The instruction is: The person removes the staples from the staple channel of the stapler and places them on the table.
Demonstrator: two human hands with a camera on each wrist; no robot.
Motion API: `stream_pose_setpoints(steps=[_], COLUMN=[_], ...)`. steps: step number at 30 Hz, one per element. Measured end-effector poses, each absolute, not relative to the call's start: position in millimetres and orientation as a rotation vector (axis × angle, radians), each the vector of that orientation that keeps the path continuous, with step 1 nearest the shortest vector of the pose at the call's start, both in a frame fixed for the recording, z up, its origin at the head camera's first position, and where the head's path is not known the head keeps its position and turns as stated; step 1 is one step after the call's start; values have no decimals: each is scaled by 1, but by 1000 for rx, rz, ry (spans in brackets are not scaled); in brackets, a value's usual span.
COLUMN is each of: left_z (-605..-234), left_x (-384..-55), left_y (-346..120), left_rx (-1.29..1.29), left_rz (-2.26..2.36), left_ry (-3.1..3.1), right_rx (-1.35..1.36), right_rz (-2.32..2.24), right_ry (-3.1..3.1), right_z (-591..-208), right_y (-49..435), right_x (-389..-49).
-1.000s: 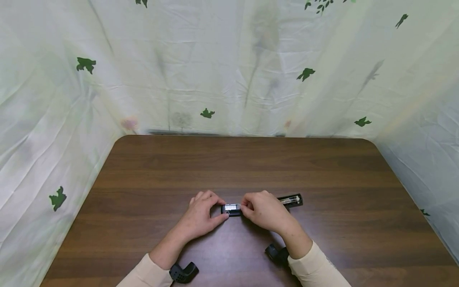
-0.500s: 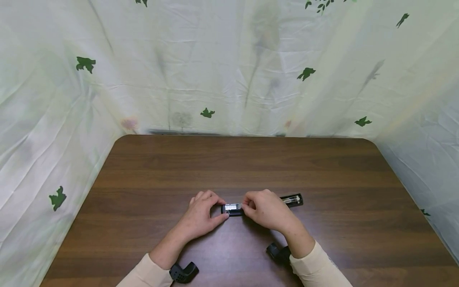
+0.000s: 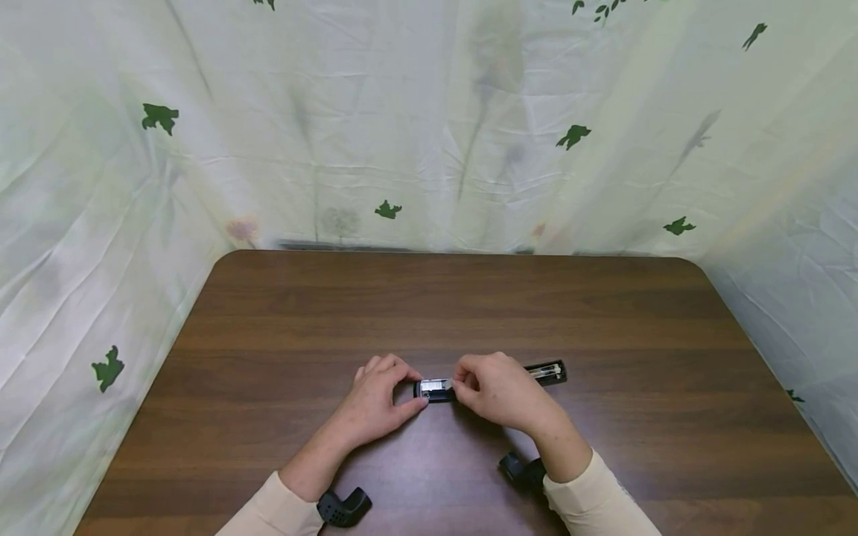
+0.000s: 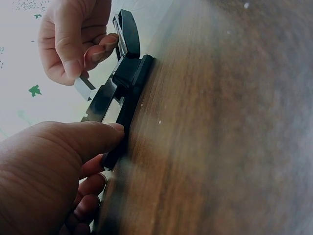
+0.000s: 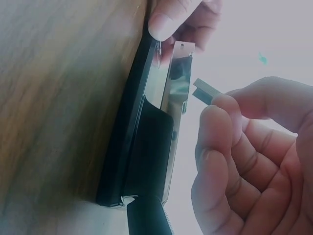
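A black stapler lies opened out on the table, its top arm swung back to the right. My left hand grips the left end of the stapler between thumb and fingers. My right hand is just over the stapler's middle, pinching a short strip of staples between thumb and forefinger. In the right wrist view the strip is beside the metal magazine, with a gap between them. The left wrist view shows the strip slanting down from the fingertips towards the magazine.
The brown wooden table reaches back to a pale curtain with green leaf shapes, which also runs along both sides. A black device is worn on each wrist, above the cream sleeves.
My right hand has shifted slightly right along the stapler, so a little more of the stapler shows between the hands. The left hand keeps its hold in place.
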State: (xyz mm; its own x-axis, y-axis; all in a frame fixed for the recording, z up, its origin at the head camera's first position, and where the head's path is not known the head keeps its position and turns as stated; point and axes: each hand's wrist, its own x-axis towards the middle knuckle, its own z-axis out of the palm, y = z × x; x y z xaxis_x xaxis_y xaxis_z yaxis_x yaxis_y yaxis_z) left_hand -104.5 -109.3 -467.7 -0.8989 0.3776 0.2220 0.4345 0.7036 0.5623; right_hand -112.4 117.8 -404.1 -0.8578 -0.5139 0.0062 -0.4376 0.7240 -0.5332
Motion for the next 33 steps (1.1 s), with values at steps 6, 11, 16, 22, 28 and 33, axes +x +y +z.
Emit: stream_pose_setpoints(steps=[6, 11, 16, 22, 28, 33], left_z=[-469, -469, -469, -467, -467, -468], left_x=[-105, -105, -105, -104, -104, -104], left_y=[-109, -109, -109, -109, -109, -109], left_rx=[-680, -684, -678, -669, -666, -669], left_rz=[-953, -950, -946, -961, -956, -948], left_ry=[-2811, -2807, -2810, -2815, -2823, -2818], right_rx=[-787, -787, -796, -823, -849, -868], right_rz=[-842, -830, -814, -814, -809, -872], right_ry=[2718, 2697, 2653, 2647, 2687, 2636], right_z=[-402, -403, -403, -403, -402, -400], right_y=[116, 116, 116, 116, 118, 120], right_x=[-111, -111, -110, -111, -111, -110])
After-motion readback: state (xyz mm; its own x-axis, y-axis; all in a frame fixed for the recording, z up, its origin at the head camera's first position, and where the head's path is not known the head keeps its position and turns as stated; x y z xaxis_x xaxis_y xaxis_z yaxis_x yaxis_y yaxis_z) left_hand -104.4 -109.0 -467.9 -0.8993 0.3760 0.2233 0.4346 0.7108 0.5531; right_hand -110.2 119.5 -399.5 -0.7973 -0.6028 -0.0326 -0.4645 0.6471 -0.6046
